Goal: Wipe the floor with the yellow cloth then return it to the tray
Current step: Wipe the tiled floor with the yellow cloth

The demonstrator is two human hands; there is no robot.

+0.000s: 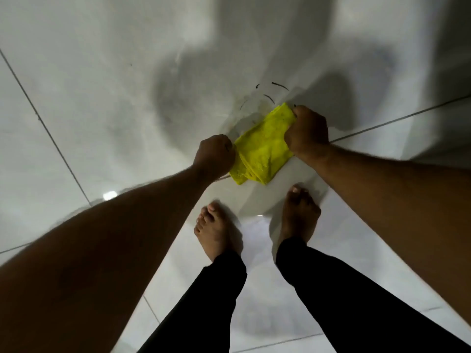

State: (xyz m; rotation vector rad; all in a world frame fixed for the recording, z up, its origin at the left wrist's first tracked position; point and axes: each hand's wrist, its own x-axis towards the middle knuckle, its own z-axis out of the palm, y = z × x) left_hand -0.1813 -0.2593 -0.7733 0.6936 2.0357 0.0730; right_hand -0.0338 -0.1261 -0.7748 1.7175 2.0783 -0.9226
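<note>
Both fists clenched on a folded yellow cloth (262, 146): left hand (214, 155) at its 8 o'clock edge, right hand (308, 131) at 2 o'clock, above the white tiled floor (89, 85).

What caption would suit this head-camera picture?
Both hands, left hand and right hand, grip a yellow cloth over the white tiled floor.

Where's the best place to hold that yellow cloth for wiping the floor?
By its two short ends, from above, as now: the left hand bunches the near-left end and the right hand the far-right end. The yellow cloth is folded into a long strip, so end grips keep it stretched.
</note>
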